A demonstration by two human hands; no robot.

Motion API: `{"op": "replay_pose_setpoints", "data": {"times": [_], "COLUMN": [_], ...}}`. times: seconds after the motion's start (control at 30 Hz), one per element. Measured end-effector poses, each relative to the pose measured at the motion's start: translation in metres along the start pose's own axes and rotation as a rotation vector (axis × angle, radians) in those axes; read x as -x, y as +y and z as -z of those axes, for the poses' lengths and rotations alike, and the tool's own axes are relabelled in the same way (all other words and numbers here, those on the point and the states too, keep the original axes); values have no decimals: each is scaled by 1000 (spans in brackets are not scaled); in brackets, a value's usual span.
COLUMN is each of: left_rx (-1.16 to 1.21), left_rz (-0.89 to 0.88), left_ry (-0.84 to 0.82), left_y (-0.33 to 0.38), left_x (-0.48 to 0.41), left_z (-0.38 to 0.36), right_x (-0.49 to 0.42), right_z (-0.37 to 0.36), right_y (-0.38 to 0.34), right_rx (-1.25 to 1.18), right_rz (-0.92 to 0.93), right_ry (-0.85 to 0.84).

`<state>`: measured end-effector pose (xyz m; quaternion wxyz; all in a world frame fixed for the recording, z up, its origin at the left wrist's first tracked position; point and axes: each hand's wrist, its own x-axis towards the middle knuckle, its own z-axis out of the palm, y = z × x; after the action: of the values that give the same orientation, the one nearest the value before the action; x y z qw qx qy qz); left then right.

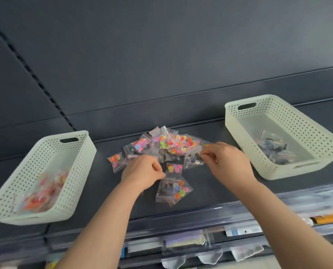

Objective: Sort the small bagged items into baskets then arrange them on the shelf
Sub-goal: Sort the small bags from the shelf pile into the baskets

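Left hand (142, 170) pinches a colourful bag (174, 168); right hand (227, 162) pinches a dark bag (193, 161).

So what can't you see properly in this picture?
Head view only:
- Colourful bags in left basket: blurred, uncountable.
- Dark bags in right basket: contents too small.
- Pile: lower bags hidden by top ones.
- Left hand: its curled fingers hide what it pinches.
- Lower shelf goods: blurred, cut by bottom edge.

Both of the person's arms were bare: the left forearm (107, 220) and right forearm (289, 212) ran uncovered to the wrists, and the left hand (142, 170) and right hand (229, 162) were bare too.
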<state>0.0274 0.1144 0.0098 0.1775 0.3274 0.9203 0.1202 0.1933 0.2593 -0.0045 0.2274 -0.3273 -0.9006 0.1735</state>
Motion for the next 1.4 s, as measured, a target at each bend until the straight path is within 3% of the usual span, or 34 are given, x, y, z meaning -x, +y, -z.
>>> {"op": "replay_pose_setpoints", "data": {"times": [0.07,0.33,0.47,0.7,0.9,1.03,1.23,1.4], "left_rx": [-22,-8,55,193,375,394,413,360], "left_rz": [12,-31,-3,-48,-257,-442,-555,-528], "left_ry": [-141,-166,-58,278,288,264,164,119], "left_y": [-3,-5,-16,-16,53,123,213,216], "left_x": [8,21,17,12,3,-8,-29,-39], "left_z": [-5,-7,-12,1,3,-7,-29,-44], "right_x": [0,-1,-1,-3,-9,-6,7,8], "right_z": [-7,-22,-24,-21,21,60,80,80], "right_y": [-5,-23,-29,-29,4,57,112,112], "right_rx": [-1,4,2,23,29,141,202,220], "right_rz": [12,67,79,79,-21,-223,-441,-377], "right_ry": [-39,-85,-105,-91,146,279,142,194]}}
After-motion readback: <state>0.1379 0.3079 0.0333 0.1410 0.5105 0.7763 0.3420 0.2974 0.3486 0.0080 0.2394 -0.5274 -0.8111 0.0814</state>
